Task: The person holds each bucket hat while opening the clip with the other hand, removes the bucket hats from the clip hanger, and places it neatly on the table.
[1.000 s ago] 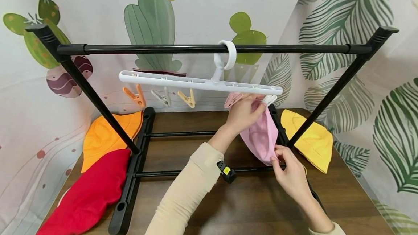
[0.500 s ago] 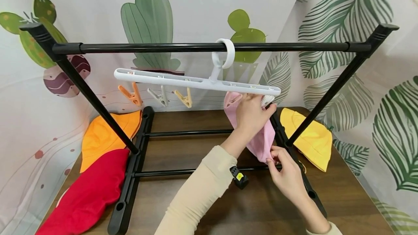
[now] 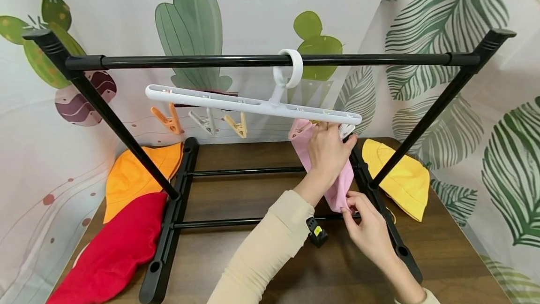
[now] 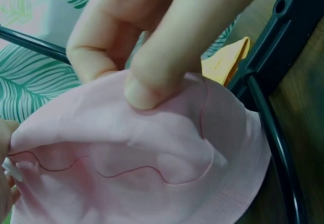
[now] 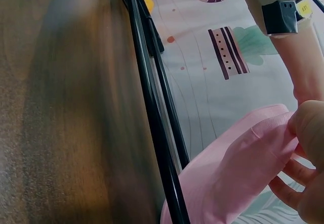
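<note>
A pink bucket hat (image 3: 301,143) hangs below the white hanger (image 3: 253,107). Its upper left corner meets a pink clip; whether the clip bites the cloth is hard to tell. My left hand (image 3: 329,151) grips the upper edge, close to a white clip (image 3: 347,130); its fingertips are hidden in the head view. Lower down, my right hand (image 3: 368,224) pinches the hat's bottom edge between thumb and fingers. In the left wrist view, the right thumb presses the pink cloth (image 4: 101,193). The right wrist view shows the hat (image 5: 238,158) beside the rack's bar.
The hanger hooks over a black rack's top bar (image 3: 181,62). Orange (image 3: 168,119), whitish (image 3: 204,121) and yellow (image 3: 237,125) clips dangle at its left. On the wooden table (image 3: 236,257) lie a red hat (image 3: 118,247), an orange hat (image 3: 141,172) and a yellow hat (image 3: 398,177).
My left hand has shifted right along the hat's upper edge, exposing more of its left corner under the pink clip. My right hand, still pinching the lower edge, has moved slightly left.
</note>
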`<act>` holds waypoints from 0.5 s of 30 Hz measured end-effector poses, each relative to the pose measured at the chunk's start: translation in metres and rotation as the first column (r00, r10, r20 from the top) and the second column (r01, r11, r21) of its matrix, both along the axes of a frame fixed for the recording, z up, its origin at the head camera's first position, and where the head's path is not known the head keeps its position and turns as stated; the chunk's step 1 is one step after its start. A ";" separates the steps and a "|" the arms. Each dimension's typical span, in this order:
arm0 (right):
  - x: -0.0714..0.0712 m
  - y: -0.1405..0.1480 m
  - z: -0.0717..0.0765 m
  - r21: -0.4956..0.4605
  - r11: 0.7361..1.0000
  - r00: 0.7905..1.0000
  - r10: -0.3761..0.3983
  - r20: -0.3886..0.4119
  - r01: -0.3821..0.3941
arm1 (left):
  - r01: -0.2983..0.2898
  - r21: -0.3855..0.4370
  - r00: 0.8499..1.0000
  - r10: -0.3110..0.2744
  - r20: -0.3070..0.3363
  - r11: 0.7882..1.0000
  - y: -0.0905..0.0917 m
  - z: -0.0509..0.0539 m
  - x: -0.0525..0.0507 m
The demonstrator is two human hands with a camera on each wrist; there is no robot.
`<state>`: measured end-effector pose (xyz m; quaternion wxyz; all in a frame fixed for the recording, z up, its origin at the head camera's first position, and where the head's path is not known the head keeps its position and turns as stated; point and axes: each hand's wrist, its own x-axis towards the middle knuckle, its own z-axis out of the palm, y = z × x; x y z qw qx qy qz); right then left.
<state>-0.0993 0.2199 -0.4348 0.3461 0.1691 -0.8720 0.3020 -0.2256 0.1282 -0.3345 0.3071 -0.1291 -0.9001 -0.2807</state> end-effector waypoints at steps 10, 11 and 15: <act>0.000 -0.004 -0.001 0.018 0.999 0.999 0.033 -0.041 -0.032 | -0.008 0.060 0.999 0.010 -0.042 0.998 0.002 -0.014 -0.004; 0.000 -0.003 -0.001 0.017 0.999 0.999 0.032 -0.035 -0.032 | -0.004 0.072 0.999 0.008 -0.050 0.997 0.002 -0.015 -0.004; 0.001 -0.002 -0.001 0.022 1.000 1.000 0.018 -0.007 -0.018 | 0.014 0.112 0.996 -0.004 -0.084 0.994 0.002 -0.017 -0.003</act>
